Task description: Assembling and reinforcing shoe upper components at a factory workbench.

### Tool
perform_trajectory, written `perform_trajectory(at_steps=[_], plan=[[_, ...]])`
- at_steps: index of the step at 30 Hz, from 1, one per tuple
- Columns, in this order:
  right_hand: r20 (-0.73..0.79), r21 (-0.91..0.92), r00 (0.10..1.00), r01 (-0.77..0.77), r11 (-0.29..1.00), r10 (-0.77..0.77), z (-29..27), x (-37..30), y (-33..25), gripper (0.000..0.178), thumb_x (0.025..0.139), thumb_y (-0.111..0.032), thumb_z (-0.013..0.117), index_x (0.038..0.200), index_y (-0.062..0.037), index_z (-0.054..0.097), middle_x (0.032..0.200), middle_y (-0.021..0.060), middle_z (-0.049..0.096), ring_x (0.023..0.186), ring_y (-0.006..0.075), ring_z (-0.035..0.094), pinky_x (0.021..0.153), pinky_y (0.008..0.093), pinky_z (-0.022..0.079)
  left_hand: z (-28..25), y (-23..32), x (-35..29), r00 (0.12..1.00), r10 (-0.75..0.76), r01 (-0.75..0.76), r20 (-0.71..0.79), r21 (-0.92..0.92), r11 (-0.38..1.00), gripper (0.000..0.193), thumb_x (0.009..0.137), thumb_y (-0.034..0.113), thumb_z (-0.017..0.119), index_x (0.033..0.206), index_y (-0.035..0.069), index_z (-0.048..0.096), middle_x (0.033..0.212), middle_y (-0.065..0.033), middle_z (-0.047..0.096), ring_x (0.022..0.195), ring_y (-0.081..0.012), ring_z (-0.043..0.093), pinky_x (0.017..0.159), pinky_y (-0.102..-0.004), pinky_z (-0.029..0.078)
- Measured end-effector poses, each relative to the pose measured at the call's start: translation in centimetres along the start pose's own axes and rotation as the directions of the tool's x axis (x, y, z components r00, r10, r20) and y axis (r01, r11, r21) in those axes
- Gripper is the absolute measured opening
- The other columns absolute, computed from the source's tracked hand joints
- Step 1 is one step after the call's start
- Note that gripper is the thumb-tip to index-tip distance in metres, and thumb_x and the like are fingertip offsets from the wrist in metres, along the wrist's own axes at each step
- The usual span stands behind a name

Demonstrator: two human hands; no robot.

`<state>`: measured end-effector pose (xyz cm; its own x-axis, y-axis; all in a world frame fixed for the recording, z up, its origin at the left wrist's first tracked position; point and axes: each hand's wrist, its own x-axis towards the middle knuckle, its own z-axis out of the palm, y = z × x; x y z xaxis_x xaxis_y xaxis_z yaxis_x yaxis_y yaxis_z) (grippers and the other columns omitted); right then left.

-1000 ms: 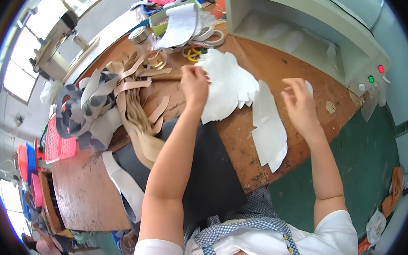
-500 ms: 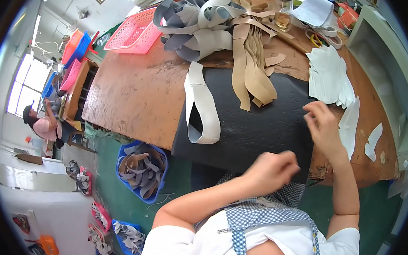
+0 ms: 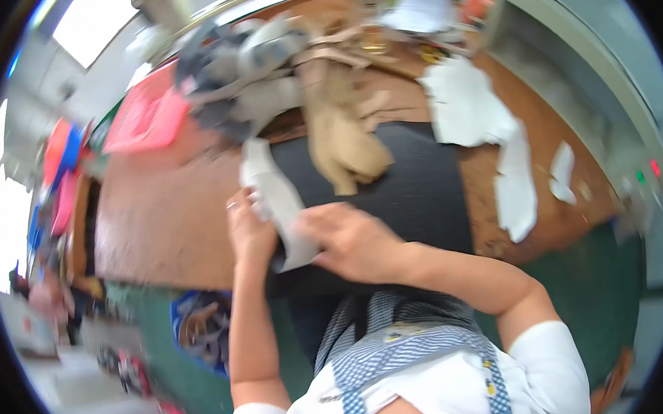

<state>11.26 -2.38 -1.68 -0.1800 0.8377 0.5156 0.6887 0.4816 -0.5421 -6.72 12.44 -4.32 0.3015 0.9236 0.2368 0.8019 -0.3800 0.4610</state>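
A pale, off-white looped strip (image 3: 276,187) stands over the left part of a black mat (image 3: 428,191). My left hand (image 3: 250,230) is closed on the strip's left side, some of its fingers hidden by it. Across from it, my right hand (image 3: 356,243) touches the strip's lower right; motion blurs its fingers, so their grip is unclear. Beyond the hands, a bundle of tan strips (image 3: 338,124) hangs down onto the mat. Grey and pale looped strips (image 3: 227,77) are heaped at the far left of it.
White flat pieces (image 3: 461,103) lie right of the mat, with a small white piece (image 3: 562,172) farther right. A pink basket (image 3: 147,115) stands at the table's far left. Below the table edge, a blue bin (image 3: 201,326) holds strips. A pale cabinet-like machine (image 3: 563,52) borders the right side.
Both hands have moved left to the off-white looped strip, and my left hand has taken hold of it. The view has turned, so the table's things appear farther left.
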Motion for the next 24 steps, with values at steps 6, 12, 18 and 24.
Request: perform_trajectory(at_steps=[6,12,18,24], plan=[[0.087,-0.318,0.982,-0.130,0.939,0.165,1.5,-0.2,0.6,0.047,0.080,-0.027,0.073,0.118,-0.0048,0.056,0.129,0.0185,0.054,0.105,0.0281,0.059,0.084,0.0406,0.049,1.0,-3.3,7.3,0.956,-0.096,0.095,-0.276,-0.018,0.995,0.027,0.086,0.011,0.056,0.109,-0.001,0.060,0.103,-0.0219,0.066,0.093,-0.0361,0.065,0.082,-0.0442,0.051],[-0.325,-0.166,0.930,-0.235,0.958,0.172,-8.9,-2.7,2.7,0.050,0.081,-0.015,0.071,0.125,-0.0010,0.050,0.117,0.0159,0.060,0.099,0.0331,0.065,0.083,0.0402,0.055,0.3,-6.9,9.2,0.934,0.075,-0.069,-0.350,0.030,0.997,0.042,0.088,0.019,0.065,0.124,-0.001,0.055,0.110,-0.0201,0.063,0.097,-0.0313,0.064,0.086,-0.0404,0.051],[-0.492,-0.597,0.711,-0.696,0.400,0.503,-26.4,-10.6,19.2,0.020,0.085,-0.017,0.060,0.097,-0.0016,0.065,0.101,0.0175,0.065,0.094,0.0358,0.065,0.079,0.0449,0.054,-2.0,8.1,-5.3,0.783,0.257,-0.405,-0.567,-0.150,0.902,0.012,0.093,-0.001,0.057,0.103,0.001,0.064,0.093,-0.0128,0.065,0.078,-0.0216,0.065,0.068,-0.0299,0.052],[-0.617,-0.578,0.489,-0.813,0.067,0.616,-37.4,-16.8,32.5,0.017,0.080,-0.005,0.056,0.090,0.0025,0.067,0.096,0.0228,0.068,0.092,0.0417,0.065,0.079,0.0483,0.054,3.3,13.9,-11.5,0.879,0.475,-0.410,0.041,-0.440,0.799,0.015,0.091,0.001,0.062,0.105,0.005,0.065,0.088,-0.0130,0.065,0.067,-0.0251,0.063,0.059,-0.0319,0.052]])
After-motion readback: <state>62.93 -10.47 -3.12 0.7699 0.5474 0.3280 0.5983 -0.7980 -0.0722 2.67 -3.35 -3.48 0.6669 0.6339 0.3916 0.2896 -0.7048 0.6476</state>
